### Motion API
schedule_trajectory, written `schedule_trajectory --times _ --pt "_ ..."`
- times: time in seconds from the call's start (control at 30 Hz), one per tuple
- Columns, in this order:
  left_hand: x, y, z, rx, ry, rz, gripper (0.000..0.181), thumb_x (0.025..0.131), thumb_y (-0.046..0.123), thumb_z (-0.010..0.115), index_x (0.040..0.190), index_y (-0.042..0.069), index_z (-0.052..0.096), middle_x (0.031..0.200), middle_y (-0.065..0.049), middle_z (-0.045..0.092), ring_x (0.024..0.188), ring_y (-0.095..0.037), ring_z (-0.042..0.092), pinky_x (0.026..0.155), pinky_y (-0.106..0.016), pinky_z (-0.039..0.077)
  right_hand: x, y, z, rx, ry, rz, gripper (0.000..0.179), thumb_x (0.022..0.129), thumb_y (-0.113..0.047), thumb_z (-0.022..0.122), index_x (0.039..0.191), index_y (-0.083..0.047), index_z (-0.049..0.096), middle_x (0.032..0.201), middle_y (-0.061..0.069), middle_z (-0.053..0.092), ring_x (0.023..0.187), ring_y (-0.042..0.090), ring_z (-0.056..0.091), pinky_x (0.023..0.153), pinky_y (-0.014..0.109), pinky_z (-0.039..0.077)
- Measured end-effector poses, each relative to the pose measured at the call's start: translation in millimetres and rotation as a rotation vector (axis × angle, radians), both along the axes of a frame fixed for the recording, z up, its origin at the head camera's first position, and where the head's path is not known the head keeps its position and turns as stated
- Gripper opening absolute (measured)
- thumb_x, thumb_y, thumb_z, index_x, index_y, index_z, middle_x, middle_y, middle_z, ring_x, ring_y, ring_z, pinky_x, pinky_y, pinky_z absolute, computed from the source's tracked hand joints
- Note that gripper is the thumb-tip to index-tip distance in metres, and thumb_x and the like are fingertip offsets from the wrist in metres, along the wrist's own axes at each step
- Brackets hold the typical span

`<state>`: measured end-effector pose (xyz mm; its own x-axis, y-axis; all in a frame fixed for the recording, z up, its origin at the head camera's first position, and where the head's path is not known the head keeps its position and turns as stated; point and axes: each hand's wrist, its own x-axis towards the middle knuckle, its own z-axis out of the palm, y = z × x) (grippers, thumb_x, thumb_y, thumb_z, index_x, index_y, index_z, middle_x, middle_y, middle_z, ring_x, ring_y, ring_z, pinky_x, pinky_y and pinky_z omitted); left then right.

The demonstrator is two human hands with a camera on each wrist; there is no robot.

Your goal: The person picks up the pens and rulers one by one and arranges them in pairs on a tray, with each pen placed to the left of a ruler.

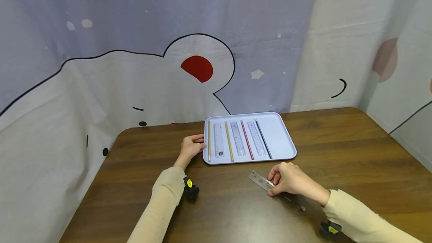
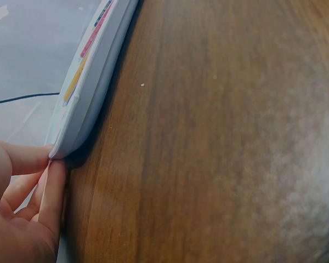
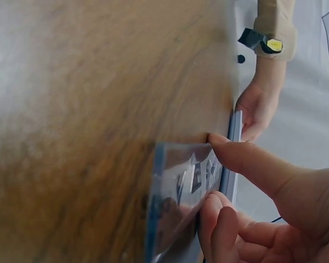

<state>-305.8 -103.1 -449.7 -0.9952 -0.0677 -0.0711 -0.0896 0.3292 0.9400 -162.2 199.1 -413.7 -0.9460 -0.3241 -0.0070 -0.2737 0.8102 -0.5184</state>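
Observation:
My left hand [image 1: 191, 147] pinches the left rim of a pale tray [image 1: 280, 134] between thumb and fingers, as the left wrist view also shows. In front of the tray, my right hand [image 1: 291, 180] grips a clear ruler [image 1: 259, 179] by its long edges, thumb on one side and fingers on the other. The ruler slants low over the table, its middle hidden by the hand in the head view. Inside the tray, pencils and clear rulers alternate in a row: a yellow pencil [image 1: 228, 141], a red pencil [image 1: 247, 140], a dark pencil [image 1: 263, 138], and a ruler [image 1: 218, 140] near the left end.
The brown wooden table [image 1: 337, 141] extends around the tray on both sides and toward me. A printed curtain [image 1: 263, 40] hangs right behind its far edge. The tray's right part shows bare surface beside the dark pencil.

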Motion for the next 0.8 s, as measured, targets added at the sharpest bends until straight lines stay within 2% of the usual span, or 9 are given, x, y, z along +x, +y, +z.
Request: schedule_trajectory --times 0.43,0.8 --pt "-0.2 1.0 -0.3 0.010 0.001 -0.002 0.040 0.074 0.000 0.068 0.113 0.004 0.063 0.107 -0.017 0.066 0.084 -0.016 0.063 0.072 -0.032 0.057 -0.1 0.3 3.2 0.034 -0.038 -0.032 0.029 0.053 -0.031 0.083 0.070 -0.019 0.064 0.060 -0.012 0.060 0.057 0.001 0.052 0.055 0.021 0.041" --pt "1.1 0.0 0.5 -0.009 -0.004 0.002 0.041 0.075 0.001 0.068 0.115 0.006 0.062 0.109 -0.016 0.065 0.088 -0.017 0.062 0.074 -0.032 0.056 3.2 6.3 10.3 -0.023 -0.064 0.021 0.010 0.064 -0.022 0.073 0.071 -0.017 0.068 0.064 -0.009 0.066 0.060 0.001 0.058 0.054 0.017 0.044"
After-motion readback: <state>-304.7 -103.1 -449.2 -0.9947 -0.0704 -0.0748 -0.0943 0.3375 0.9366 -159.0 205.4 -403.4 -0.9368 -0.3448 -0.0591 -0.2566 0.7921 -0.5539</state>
